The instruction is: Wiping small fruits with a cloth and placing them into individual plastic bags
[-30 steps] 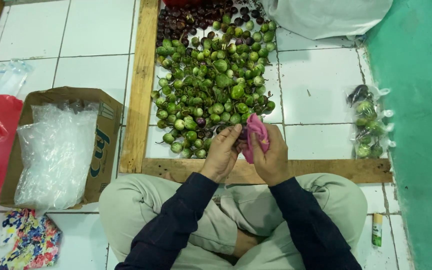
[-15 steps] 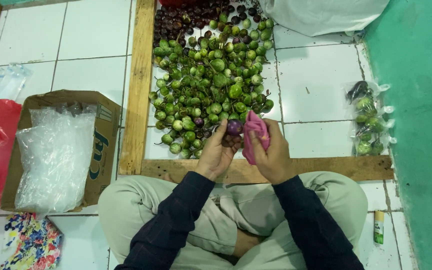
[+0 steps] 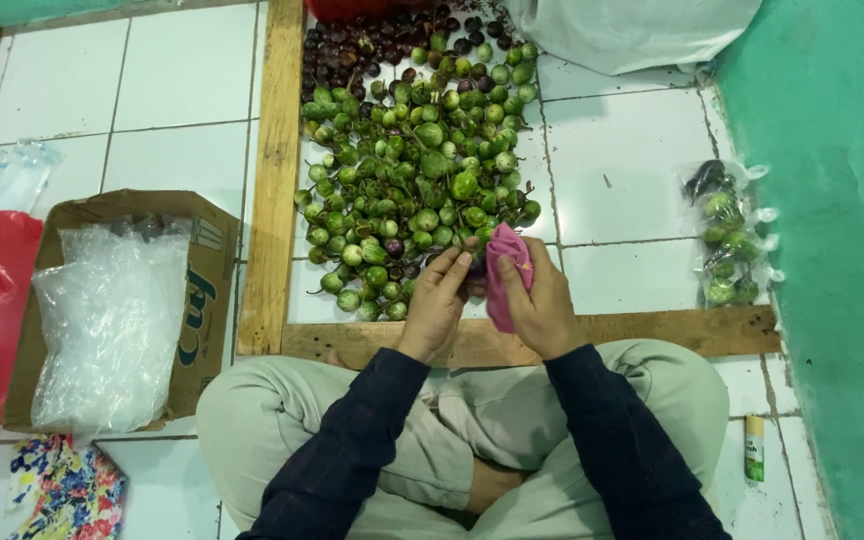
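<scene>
The pink cloth (image 3: 505, 275) stood near frame centre, long axis roughly upright, pinched in the right hand (image 3: 542, 305). The left hand (image 3: 439, 305) curled just left of it — fingertips touching the heap of small green fruits (image 3: 412, 190) above.

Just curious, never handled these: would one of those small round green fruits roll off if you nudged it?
Probably. The green fruits look round and smooth, so a loose one at the pile's edge would likely roll on the flat tile floor. Their stalks may snag on neighbours. The wooden frame would likely stop it.
</scene>
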